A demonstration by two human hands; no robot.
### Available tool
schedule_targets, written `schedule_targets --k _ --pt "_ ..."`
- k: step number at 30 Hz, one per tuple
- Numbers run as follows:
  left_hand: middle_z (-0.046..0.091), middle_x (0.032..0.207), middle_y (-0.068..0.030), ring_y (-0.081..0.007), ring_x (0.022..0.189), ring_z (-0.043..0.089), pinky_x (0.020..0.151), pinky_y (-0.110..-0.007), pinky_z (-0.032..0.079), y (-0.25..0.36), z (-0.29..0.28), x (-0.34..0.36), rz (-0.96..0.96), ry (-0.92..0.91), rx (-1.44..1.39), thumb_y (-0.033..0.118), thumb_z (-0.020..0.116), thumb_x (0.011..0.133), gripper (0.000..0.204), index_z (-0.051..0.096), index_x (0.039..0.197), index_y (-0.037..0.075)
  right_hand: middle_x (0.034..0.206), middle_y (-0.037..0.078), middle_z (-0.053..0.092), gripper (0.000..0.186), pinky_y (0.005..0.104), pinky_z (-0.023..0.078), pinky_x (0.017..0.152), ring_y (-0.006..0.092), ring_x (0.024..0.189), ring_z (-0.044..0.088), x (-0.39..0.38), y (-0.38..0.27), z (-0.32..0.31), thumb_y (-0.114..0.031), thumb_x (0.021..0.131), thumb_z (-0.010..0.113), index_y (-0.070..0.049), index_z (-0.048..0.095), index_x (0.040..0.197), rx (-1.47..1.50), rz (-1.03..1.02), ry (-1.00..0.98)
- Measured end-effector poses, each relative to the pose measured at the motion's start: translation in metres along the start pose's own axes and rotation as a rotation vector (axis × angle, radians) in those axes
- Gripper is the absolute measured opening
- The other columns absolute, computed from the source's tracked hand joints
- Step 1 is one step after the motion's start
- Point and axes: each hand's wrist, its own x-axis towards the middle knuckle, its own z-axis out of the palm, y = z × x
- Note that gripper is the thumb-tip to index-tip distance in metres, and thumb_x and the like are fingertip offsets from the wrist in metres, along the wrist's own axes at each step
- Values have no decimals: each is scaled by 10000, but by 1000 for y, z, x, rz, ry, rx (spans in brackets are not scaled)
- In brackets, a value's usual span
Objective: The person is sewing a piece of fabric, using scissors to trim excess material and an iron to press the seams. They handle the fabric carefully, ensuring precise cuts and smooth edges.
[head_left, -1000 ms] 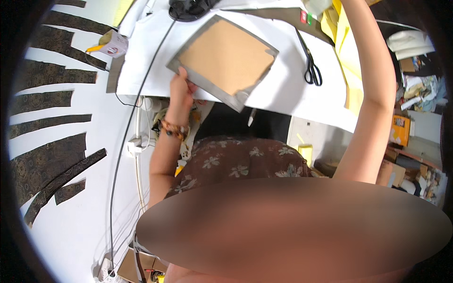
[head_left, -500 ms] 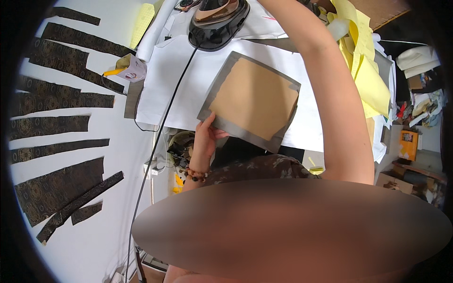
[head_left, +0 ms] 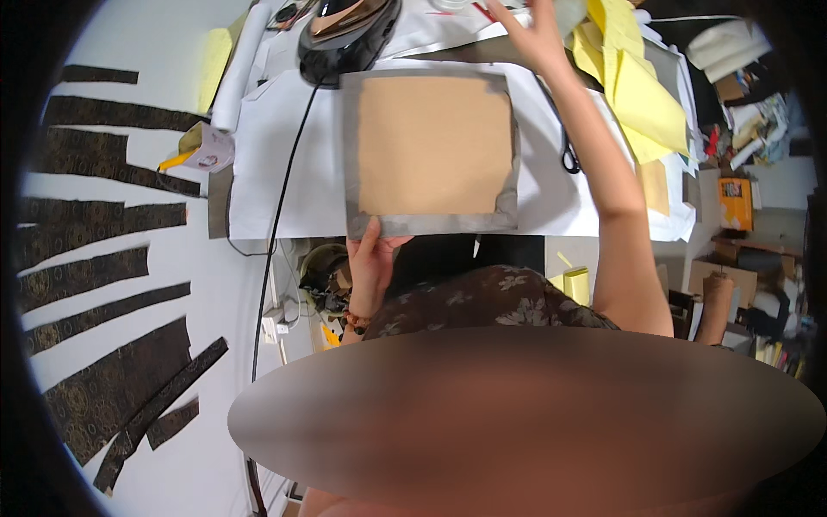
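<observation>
My left hand (head_left: 370, 263) grips the lower left edge of a square tan board (head_left: 435, 142) with a grey fabric border (head_left: 431, 224), thumb on top and fingers beneath. The panel lies over white paper at the table's front edge. My right hand (head_left: 536, 39) is at the far edge of the view, its thumb and fingers apart, some fingertips cut off by the frame. A thin red item (head_left: 483, 11) is close to its thumb. Black-handled scissors (head_left: 569, 159) lie below my right forearm, partly hidden.
A black and copper iron (head_left: 349, 43) stands behind the panel, its black cord (head_left: 289, 172) running down the left. Yellow fabric (head_left: 637, 95) heaps at the right. Dark patterned strips (head_left: 86, 159) hang on the white surface at left, beside a small holder (head_left: 209, 151).
The panel has turned until its sides are nearly square to the table edge, with my left hand still holding it. My right hand has come into view from the far edge, and the scissors now show.
</observation>
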Motion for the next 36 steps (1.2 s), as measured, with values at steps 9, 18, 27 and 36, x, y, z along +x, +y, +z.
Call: schedule_targets --k 9,18,27,36 --pt "490 1503 -159 -285 1356 514 1119 -514 451 3 20 10 260 -118 184 34 578 1008 577 357 1536 111 1161 81 726 595 341 528 964 167 1065 681 -112 -75 -95 -60 783 871 -4 596 1308 898 666 -475" --pt "449 1531 -197 -317 1412 455 1176 -422 353 137 191 23 1057 -527 1258 111 849 780 812 450 1468 -58 894 47 673 394 284 512 815 130 845 618 -14 -136 -165 4 758 819 -9 653 1115 177 -335 -694" --pt "739 1081 -97 -98 952 674 838 -244 535 43 147 44 875 -221 837 33 737 931 382 616 1281 -62 1089 99 708 303 348 550 905 268 1008 696 -76 -161 -118 -70 803 838 -43 709 1076 231 -604 -87" --pt "741 1102 -114 -122 975 695 852 -265 546 13 128 38 932 -187 841 -2 710 926 427 599 1333 -66 1021 39 677 133 261 518 876 118 956 652 -167 -188 -45 -28 903 776 3 701 1008 1180 235 -193"
